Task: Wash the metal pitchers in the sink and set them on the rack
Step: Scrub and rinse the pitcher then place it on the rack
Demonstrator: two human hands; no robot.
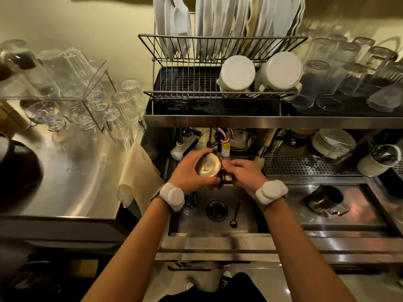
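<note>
A broad steel counter (72,171) fills the left of the scene, with clear glasses (122,110) standing upside down at its far edge. To its right, far above the sink, a wire dish rack (196,83) holds a row of upright white plates (218,27), and two white pots (259,73) sit upside down on its lower tier. The sink (196,221) lies near the middle, with its dark drain (216,210) and a small black spoon (235,215) on the bottom. On the steel drainboard (359,214) just right of the sink, a second metal pitcher (325,198) lies tipped on its side, its mouth facing right. Above the far end of the sink both hands close on a metal pitcher (208,166), its open mouth facing up with pale liquid inside. The left hand (189,173) wraps the body from the left, fingers clenched around the wall. The right hand (244,173) touches the pitcher's right side at the handle, fingers curled on it. Each wrist carries a white band.
</note>
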